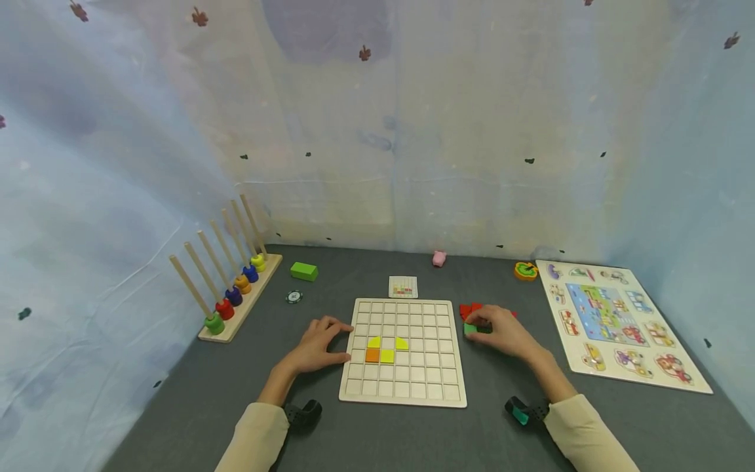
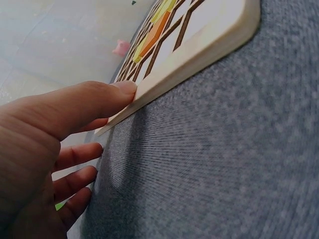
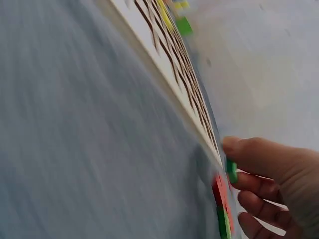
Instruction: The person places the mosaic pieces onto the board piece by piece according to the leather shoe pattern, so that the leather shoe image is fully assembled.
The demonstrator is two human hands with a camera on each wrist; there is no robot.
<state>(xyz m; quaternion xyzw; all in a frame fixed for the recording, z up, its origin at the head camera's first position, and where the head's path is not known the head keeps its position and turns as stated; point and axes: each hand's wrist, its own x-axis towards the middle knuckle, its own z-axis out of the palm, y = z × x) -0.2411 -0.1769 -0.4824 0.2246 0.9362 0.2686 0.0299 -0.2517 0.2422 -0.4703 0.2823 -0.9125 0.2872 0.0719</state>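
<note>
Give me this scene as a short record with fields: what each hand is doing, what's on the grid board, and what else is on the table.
Left hand: thumb and fingers rest against the left edge of the wooden grid board.
Right hand: pinches a small green piece beside the red pieces.
Board contents: yellow pieces and one orange piece.
Nearby: pattern card, peg rack with rings, green block, vehicle puzzle.
Surface: grey mat.

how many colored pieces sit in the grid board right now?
4. Yellow piece, yellow piece, orange square and yellow square, clustered left of centre on the grid board. None appear hidden.
</note>
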